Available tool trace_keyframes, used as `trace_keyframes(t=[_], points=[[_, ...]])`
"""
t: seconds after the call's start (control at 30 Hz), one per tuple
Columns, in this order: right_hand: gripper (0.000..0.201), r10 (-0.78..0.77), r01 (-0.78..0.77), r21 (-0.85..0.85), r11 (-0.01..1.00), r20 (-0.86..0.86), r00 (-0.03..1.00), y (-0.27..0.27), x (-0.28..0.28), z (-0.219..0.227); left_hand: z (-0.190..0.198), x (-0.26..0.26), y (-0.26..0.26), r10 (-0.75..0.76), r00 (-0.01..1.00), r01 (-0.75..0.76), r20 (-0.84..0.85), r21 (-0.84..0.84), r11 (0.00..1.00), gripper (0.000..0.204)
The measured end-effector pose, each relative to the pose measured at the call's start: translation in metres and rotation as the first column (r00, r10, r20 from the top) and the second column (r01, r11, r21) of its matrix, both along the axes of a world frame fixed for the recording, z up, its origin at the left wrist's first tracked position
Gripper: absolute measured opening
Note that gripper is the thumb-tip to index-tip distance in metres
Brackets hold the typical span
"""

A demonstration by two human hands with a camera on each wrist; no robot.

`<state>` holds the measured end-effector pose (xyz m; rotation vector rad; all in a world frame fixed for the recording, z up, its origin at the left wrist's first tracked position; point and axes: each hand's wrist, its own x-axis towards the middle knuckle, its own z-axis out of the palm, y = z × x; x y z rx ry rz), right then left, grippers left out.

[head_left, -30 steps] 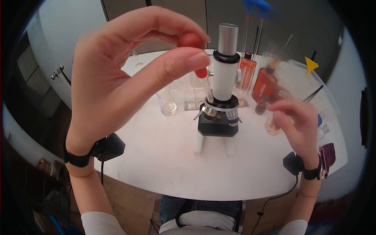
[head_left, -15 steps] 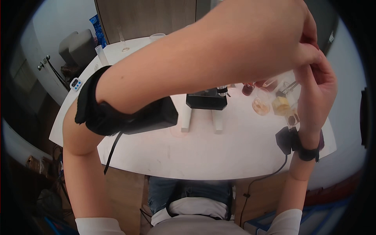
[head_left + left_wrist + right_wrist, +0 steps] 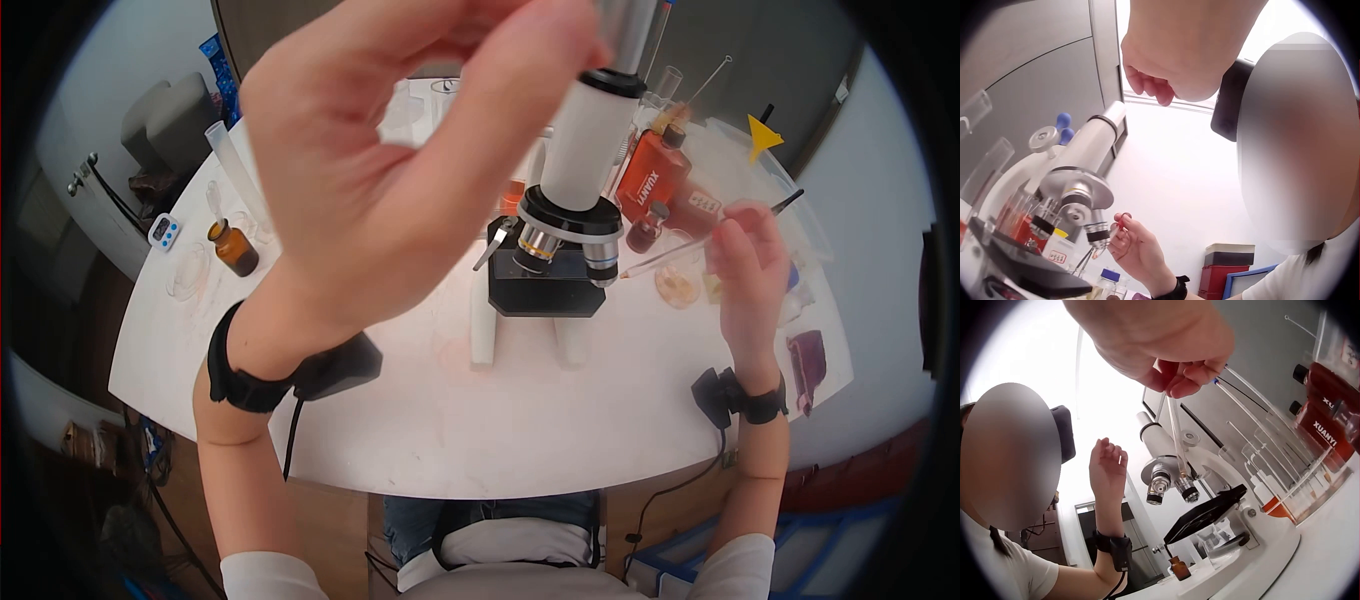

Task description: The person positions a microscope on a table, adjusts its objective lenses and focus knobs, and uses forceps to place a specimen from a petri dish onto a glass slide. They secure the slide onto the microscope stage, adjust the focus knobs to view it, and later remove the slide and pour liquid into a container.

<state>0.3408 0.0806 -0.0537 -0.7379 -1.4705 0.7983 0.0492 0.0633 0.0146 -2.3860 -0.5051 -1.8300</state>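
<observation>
In the head view, my right hand (image 3: 748,265) pinches a glass dropper (image 3: 662,260) near its bulb end, right of the microscope (image 3: 580,150). The dropper's clear tube slants toward the objective lenses (image 3: 540,248) in that view. From the right wrist, the dropper tube (image 3: 1174,419) hangs below the fingers. My left hand (image 3: 390,170) is raised close to the camera, its thumb overlapping the eyepiece tube in the head view. Seen from the right wrist, the left hand (image 3: 1109,469) is apart from the microscope, fingers loosely bent, holding nothing visible.
Beyond the microscope on the right stand a red XUANYI bottle (image 3: 655,165), a small dark bottle (image 3: 647,228) and a yellow funnel (image 3: 764,138). A petri dish (image 3: 678,284) lies below them. To the left are a brown bottle (image 3: 234,248) and a timer (image 3: 164,231).
The left hand held the red-bulbed dropper by the microscope, then reached across to the right hand. Now the dropper is in the right hand and the left has moved back left.
</observation>
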Motion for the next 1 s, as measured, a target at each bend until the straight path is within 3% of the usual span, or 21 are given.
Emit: trace_keyframes(t=[0.13, 0.23, 0.3, 0.47, 0.53, 0.6, 0.73, 1.0], points=[[0.015, -0.014, 0.014, -0.038, 0.999, -0.016, 1.000, 0.013, -0.018, -0.002, -0.023, -0.016, -0.004, -0.010, 1.000, 0.010, -0.020, -0.015, 1.000, 0.019], [0.014, 0.007, -0.015, -0.117, 0.993, -0.064, 0.998, 0.025, -0.027, -0.002, -0.032, -0.026, -0.007, 0.032, 0.997, -0.044, -0.068, -0.191, 0.981, 0.016], [0.014, 0.103, -0.121, -0.162, 0.979, -0.115, 0.988, 0.031, -0.034, -0.008, -0.035, -0.024, -0.004, 0.029, 0.993, -0.054, -0.116, -0.217, 0.975, 0.012], [0.014, 0.072, -0.089, -0.199, 0.976, -0.092, 0.993, 0.028, -0.040, -0.016, -0.047, -0.013, 0.002, 0.028, 0.968, -0.118, -0.248, -0.356, 0.927, 0.010], [0.013, 0.078, -0.089, -0.176, 0.980, -0.069, 0.995, 0.024, -0.040, -0.016, -0.053, -0.010, 0.000, 0.053, 0.958, -0.163, -0.281, -0.387, 0.907, 0.011], [0.013, 0.088, -0.094, -0.138, 0.986, -0.054, 0.995, 0.022, -0.042, -0.014, -0.059, -0.010, 0.000, 0.067, 0.900, -0.263, -0.430, -0.416, 0.871, 0.014], [0.012, 0.119, -0.119, -0.008, 0.993, -0.023, 0.993, 0.024, -0.042, -0.011, -0.065, -0.003, 0.004, 0.043, 0.894, -0.267, -0.446, -0.454, 0.850, 0.017], [0.014, 0.168, -0.164, -0.059, 0.985, 0.075, 0.983, 0.023, -0.042, 0.006, -0.064, -0.004, 0.008, -0.061, 0.882, -0.260, -0.468, -0.589, 0.765, 0.030]])
